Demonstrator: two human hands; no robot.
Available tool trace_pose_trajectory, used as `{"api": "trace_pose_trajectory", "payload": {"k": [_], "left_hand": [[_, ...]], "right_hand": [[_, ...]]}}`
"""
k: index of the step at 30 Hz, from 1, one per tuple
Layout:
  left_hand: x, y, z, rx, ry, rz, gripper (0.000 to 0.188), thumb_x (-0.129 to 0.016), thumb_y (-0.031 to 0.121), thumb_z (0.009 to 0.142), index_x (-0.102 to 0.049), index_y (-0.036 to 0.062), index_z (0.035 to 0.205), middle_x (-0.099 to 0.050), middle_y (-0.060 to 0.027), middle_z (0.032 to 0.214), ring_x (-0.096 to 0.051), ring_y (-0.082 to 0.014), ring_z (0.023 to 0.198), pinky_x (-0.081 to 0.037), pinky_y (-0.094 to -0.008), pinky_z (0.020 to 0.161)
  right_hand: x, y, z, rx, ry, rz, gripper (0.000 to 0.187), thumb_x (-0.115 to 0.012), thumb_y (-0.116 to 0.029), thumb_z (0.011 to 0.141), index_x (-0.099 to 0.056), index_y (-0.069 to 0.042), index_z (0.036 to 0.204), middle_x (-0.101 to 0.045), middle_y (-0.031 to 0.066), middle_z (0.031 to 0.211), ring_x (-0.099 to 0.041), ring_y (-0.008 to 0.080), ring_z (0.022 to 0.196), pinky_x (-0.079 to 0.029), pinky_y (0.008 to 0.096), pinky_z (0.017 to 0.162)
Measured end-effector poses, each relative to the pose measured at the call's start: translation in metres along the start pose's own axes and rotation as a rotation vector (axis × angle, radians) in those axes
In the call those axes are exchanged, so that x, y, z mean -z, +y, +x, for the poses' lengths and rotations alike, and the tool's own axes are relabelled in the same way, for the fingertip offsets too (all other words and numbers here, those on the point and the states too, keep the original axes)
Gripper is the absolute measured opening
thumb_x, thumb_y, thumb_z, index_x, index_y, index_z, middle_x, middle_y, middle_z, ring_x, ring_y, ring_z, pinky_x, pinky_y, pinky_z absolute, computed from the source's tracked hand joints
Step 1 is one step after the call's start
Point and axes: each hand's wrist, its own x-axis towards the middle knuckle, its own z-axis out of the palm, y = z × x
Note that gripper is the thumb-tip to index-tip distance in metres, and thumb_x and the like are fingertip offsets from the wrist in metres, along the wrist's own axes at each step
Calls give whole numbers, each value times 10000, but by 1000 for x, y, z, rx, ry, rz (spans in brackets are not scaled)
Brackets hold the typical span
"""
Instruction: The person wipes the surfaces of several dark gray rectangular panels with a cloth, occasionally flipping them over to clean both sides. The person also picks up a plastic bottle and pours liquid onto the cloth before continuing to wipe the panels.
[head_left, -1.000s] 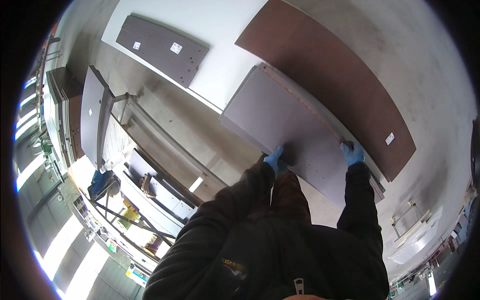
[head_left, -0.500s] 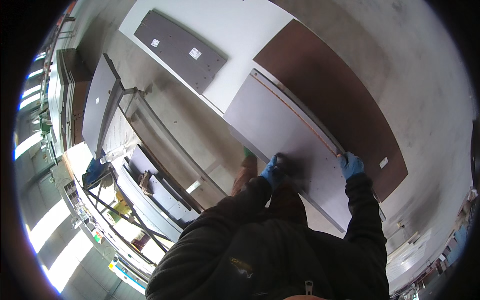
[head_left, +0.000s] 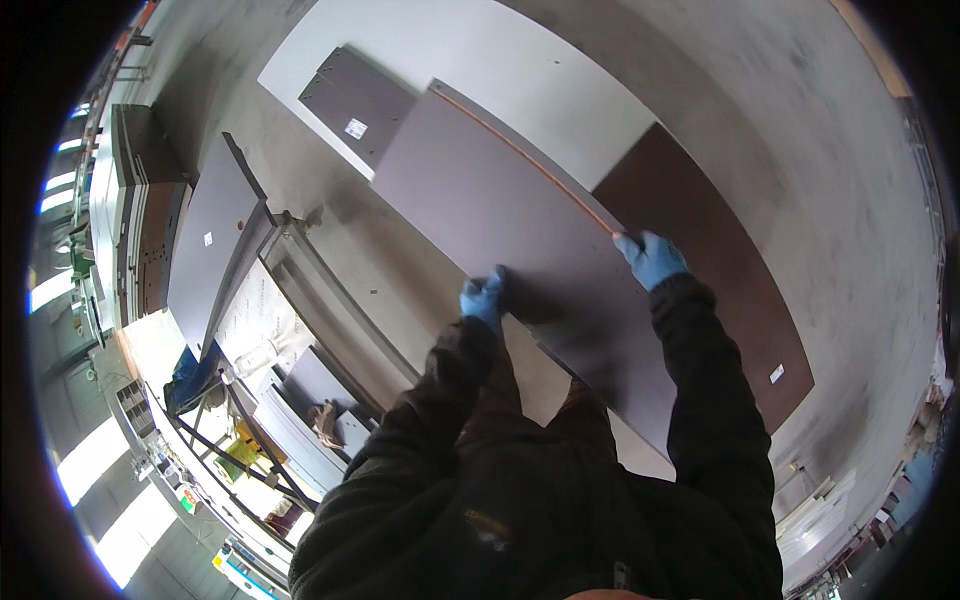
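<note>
A large grey panel (head_left: 520, 230) stretches between my two blue-gloved hands, above a white board and a dark brown panel. My left hand (head_left: 484, 297) is closed around its near-left edge. On the far-right edge, my right hand (head_left: 652, 260) grips the same panel. A thin orange-brown line (head_left: 530, 163) runs along that far edge up to my right fingers; whether it is a groove or a separate strip I cannot tell. The large panel overlaps a smaller grey panel (head_left: 355, 100) with a white label, which lies on the white board (head_left: 470, 40).
The dark brown panel (head_left: 735, 260) lies to the right. At left, another grey panel (head_left: 215, 240) leans by a metal frame (head_left: 340, 285). Stacked boards (head_left: 140, 220) stand farther left. A cluttered workbench (head_left: 265, 440) is at lower left, with concrete floor (head_left: 400, 240) between.
The large panel has shifted left and away, and appears raised and tilted. Both hands moved with it, still gripping its edges. It now covers part of the smaller grey panel.
</note>
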Motion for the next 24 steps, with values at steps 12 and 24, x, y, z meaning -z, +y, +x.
{"api": "trace_pose_trajectory", "payload": {"k": [12,24], "left_hand": [[184,187,368,-137,240,-18,430,-856,346,891,-735,-32,1058,-749,-84,931,-670,-172,799,-564,-350,773],[210,251,488,-91,286,246,592,-833,459,880,-728,-60,1146,-764,-118,984,-706,-215,833,-568,-366,777]], "right_hand": [[-135,-290,278,36,-121,103,636,-636,-580,964,-706,0,1218,-706,250,1247,-667,412,1177,-524,464,1029],[-228,-338,392,128,-1,89,501,-621,-434,985,-669,-42,1293,-720,197,1244,-679,386,1154,-531,449,1003]]}}
